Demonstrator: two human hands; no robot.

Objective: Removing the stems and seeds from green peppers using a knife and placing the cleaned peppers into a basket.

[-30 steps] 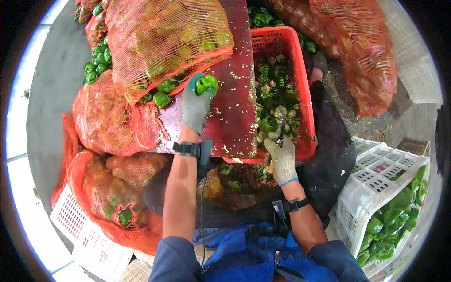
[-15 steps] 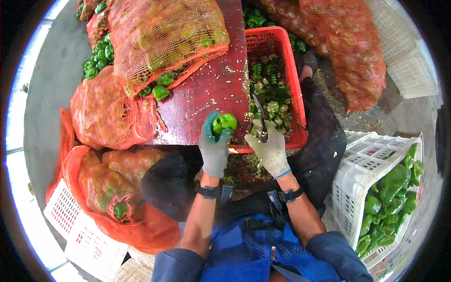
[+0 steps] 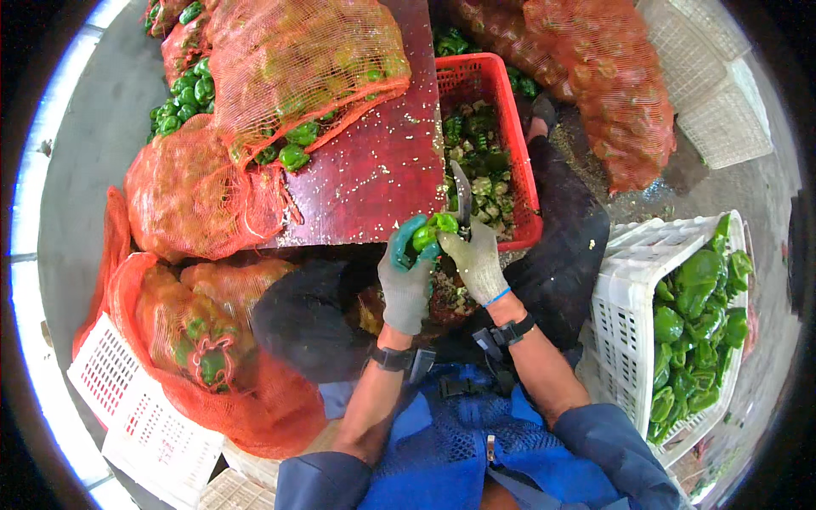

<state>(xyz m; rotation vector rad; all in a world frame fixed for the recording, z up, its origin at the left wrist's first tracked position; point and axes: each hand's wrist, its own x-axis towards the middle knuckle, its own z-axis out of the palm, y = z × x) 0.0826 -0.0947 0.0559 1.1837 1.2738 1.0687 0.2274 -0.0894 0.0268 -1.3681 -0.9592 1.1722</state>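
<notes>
Looks like a produce sorting or packing yard on bare concrete floor [image 3: 93, 153]. Crowded with orange mesh sacks [image 3: 306, 59] bulging with green peppers, a red plastic crate [image 3: 527, 195] of trimmings, white slatted crates [image 3: 629, 340] of cut peppers, and a dark red work board [image 3: 374, 170].

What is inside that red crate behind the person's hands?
The red crate holds a heap of small green pepper scraps. How deep it goes, and the crate's floor, are covered by the heap.
</notes>
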